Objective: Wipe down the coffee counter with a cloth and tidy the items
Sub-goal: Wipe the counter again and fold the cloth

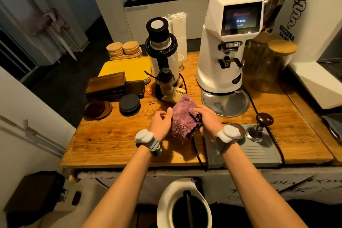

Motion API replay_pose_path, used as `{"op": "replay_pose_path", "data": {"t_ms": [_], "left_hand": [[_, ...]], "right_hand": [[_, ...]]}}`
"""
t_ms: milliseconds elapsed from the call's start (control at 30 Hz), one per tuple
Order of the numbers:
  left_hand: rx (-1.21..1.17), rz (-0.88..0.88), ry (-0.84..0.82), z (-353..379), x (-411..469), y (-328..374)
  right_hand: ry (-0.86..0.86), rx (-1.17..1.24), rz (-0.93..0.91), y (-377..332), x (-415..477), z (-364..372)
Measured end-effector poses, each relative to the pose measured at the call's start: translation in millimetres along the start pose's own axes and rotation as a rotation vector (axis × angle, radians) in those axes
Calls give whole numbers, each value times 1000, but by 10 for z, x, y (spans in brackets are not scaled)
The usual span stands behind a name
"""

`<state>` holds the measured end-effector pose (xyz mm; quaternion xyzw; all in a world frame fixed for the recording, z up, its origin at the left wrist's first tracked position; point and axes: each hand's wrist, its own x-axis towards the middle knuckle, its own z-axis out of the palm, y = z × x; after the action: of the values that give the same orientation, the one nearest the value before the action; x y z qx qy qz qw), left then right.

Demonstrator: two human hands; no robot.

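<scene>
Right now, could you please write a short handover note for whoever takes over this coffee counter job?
Right hand: gripping the purple cloth at its right edge.
Left hand: thumb at the cloth's left edge, firm grip unclear.
Cloth sits mid-counter, between the small grinder and the large grinder's tray.
Brush lies just behind the cloth; tamper stands on the grey mat.
Done: nothing clearly tidied.
Left: wipe the counter, tidy items.

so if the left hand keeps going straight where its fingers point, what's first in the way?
Left hand points up and slightly right; its fingertips already touch the purple cloth. Past that, likely the brush, though depth is unclear.
</scene>
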<state>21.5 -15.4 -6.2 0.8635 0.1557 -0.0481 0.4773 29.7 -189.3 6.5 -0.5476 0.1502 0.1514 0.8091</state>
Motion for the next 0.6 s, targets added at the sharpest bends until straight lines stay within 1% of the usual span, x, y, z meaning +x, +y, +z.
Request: {"op": "replay_pose_path", "data": {"t_ms": [67,100,167,200,233,267,333,367,433,467,533,600], "left_hand": [[-43,-61,-76,57,27,-79],[-128,-80,-131,97,40,-93],[-380,-126,-240,149,42,-97],[-466,-152,-252,167,38,-83],[-499,-160,-225,179,42,-71],[-475,-143,-173,187,55,-62],[-341,-59,-73,190,112,-43],[-276,-15,-41,186,142,-34],[-183,51,-3,180,205,-17],[-151,82,11,175,236,-18],[-77,128,33,181,301,-18],[6,135,29,195,368,-17]], "right_hand": [[-11,66,6,11,-6,18],[-3,82,1,14,8,8],[11,102,-4,25,32,5],[25,106,-3,31,49,3],[40,102,-9,37,66,5],[55,96,-16,44,92,-7],[70,43,-23,39,126,-55],[66,-60,-38,29,137,-90],[56,-374,-82,1,142,-165],[64,-483,-100,2,142,-196],[85,-616,-107,18,178,-245],[106,-718,-71,43,242,-259]]}}
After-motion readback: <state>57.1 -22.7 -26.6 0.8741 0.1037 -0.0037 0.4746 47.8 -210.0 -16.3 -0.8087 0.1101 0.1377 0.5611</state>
